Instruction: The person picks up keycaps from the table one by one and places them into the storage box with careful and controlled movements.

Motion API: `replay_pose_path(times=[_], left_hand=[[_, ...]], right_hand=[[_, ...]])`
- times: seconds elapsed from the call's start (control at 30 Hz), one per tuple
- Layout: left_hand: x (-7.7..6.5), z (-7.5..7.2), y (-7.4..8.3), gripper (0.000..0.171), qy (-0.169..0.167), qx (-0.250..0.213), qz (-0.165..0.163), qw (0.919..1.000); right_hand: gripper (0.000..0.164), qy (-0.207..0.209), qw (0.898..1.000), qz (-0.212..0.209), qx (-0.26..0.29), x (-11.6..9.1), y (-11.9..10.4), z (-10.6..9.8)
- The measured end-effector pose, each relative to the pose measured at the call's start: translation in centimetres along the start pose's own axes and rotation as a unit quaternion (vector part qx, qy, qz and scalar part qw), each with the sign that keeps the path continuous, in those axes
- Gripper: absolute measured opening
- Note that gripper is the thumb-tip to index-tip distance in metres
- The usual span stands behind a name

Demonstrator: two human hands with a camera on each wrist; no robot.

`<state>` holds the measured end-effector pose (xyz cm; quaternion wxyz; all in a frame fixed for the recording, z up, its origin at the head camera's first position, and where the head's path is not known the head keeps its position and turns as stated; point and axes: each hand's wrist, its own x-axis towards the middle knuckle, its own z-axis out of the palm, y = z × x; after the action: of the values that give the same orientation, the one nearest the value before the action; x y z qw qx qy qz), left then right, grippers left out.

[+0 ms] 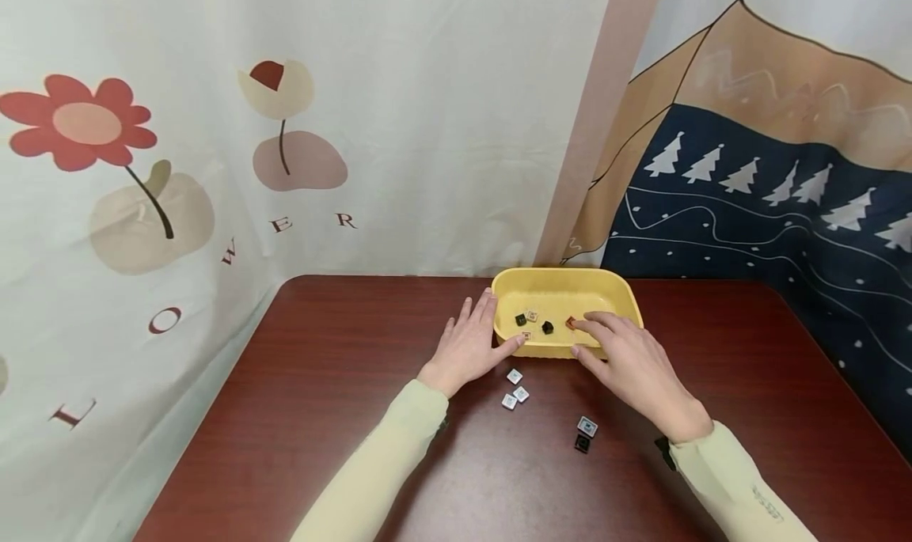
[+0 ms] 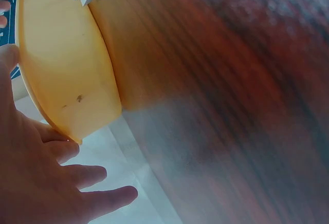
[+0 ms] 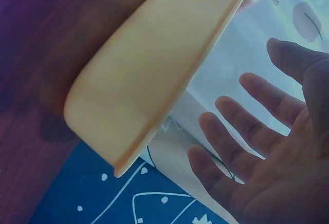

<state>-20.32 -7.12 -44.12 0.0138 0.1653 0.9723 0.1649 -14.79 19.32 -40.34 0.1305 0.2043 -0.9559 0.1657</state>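
Note:
A yellow plastic basin (image 1: 563,352) stands at the table's far edge. My left hand (image 1: 466,344) rests against its left end, thumb on the front rim and fingers spread along the side. In the left wrist view, the left hand (image 2: 43,178) touches the rim with thumb and index finger. My right hand (image 1: 634,364) reaches over the basin's front right rim, index fingertip close to a small orange piece (image 1: 571,323). The right wrist view shows the right hand (image 3: 257,131) with fingers spread and nothing between them. Small black pieces (image 1: 547,327) and pale pieces (image 1: 532,316) lie inside the basin.
Three small white square pieces (image 1: 521,394) lie on the dark red table (image 1: 342,447) before the basin. Nearer the front are a grey-rimmed square piece (image 1: 587,426) and a black one (image 1: 582,444). A printed curtain (image 1: 442,130) hangs behind the table.

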Motion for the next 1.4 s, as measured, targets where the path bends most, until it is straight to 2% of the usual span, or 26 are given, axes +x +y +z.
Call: replay_pose_path(times=[0.2,0.4,0.6,0.87,1.1,1.4], left_hand=[[0.0,-0.1,0.0,0.1,-0.003,0.0,-0.002,1.0],[0.0,-0.1,0.0,0.1,-0.002,0.003,0.0,1.0],[0.1,0.0,-0.1,0.1,0.001,0.0,0.0,1.0],[0.1,0.0,0.0,0.099,0.0,-0.007,-0.002,1.0],[0.0,0.0,0.0,0.099,0.0,-0.007,-0.004,1.0],[-0.1,-0.1,0.2,0.098,-0.005,-0.01,-0.005,0.9999]], right_hand=[[0.038,0.012,1.0,-0.013,-0.009,-2.2,-0.3,0.0],[0.043,-0.009,1.0,-0.023,0.004,-4.1,-0.2,0.1],[0.047,-0.027,0.997,-0.062,0.029,-5.5,0.3,0.3],[0.052,-0.125,0.987,-0.09,0.052,-6.7,0.9,0.0],[0.056,-0.147,0.976,-0.152,0.058,-7.2,1.1,0.3],[0.063,-0.199,0.964,-0.169,0.049,-7.5,1.2,0.9]])
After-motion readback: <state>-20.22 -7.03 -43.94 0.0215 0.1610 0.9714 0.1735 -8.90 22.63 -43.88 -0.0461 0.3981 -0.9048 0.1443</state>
